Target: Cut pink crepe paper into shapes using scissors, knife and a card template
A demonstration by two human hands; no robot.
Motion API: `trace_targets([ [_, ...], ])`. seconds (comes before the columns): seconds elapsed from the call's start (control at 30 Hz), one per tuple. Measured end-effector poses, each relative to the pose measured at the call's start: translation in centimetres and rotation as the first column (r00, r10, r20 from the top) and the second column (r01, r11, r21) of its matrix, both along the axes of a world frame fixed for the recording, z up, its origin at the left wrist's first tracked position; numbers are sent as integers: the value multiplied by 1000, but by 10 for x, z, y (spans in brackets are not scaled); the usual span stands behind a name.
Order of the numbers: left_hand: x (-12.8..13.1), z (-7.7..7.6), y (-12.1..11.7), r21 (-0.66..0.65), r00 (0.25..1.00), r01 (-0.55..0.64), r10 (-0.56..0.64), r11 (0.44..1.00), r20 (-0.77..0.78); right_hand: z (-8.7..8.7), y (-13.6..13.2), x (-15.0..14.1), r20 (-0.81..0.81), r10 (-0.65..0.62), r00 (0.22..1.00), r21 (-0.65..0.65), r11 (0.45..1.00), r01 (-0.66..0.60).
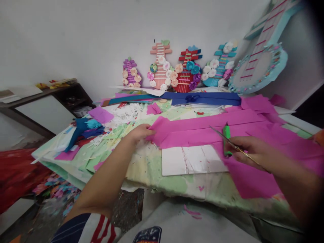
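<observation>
My left hand pinches the left end of a strip of magenta paper, which stretches to the right across the table. In my right hand is a pair of scissors, blades pointing up and left over the paper. Just at its fingertips is a bright green tool with dark ends; whether the hand also holds it or it lies on the paper, I cannot tell. Below the strip lies a white board with red scratch marks. More magenta paper spreads under and around my right hand.
Several flower-trimmed paper instruments lean on the wall, with a large pale blue one at right. Blue paper lies along the back. White shreds and coloured scraps cover the left. A low cabinet stands beyond.
</observation>
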State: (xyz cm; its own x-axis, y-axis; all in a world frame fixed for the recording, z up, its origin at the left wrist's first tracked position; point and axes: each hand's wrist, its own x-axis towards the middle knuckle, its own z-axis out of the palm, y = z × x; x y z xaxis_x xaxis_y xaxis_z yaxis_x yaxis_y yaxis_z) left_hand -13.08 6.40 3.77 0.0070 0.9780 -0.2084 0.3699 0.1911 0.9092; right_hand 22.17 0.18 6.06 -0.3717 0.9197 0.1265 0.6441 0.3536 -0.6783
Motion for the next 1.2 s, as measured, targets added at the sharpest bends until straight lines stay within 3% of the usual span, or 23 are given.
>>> trace_targets([
  [0.07, 5, 7, -5, 56, 988, -49, 40, 997, 150, -10, -7, -7, -96, 39, 995, -109, 993, -49],
  [0.17, 17, 13, -15, 127, 931, -131, 78, 983, 356, -30, -19, -26, -260, -87, 962, -210, 977, 31],
  [0.3, 42, 17, -37, 158, 842, -194, 82, 968, 534, -51, -41, -55, -400, -150, 904, -331, 944, 10],
  [0.37, 60, 20, -49, 113, 746, -219, 92, 969, 660, -54, -50, -65, -400, -152, 904, -317, 948, 20],
  [0.47, 86, 24, -66, 43, 611, -227, 108, 973, 785, -51, -57, -71, -244, -156, 957, -239, 966, 96],
  [0.57, 104, 26, -76, 23, 565, -215, 105, 976, 818, -46, -58, -68, -129, -129, 983, -195, 975, 103],
  [0.73, 116, 25, -82, 6, 539, -199, 104, 980, 836, -47, -60, -59, -92, -76, 993, -148, 987, 62],
  [0.97, 122, 18, -84, 56, 633, -152, 54, 987, 772, -50, -59, -59, -145, -30, 989, -154, 988, 8],
  [1.2, 113, 14, -79, 40, 553, -254, 111, 966, 826, -55, -61, -59, -202, 8, 979, -162, 986, -42],
])
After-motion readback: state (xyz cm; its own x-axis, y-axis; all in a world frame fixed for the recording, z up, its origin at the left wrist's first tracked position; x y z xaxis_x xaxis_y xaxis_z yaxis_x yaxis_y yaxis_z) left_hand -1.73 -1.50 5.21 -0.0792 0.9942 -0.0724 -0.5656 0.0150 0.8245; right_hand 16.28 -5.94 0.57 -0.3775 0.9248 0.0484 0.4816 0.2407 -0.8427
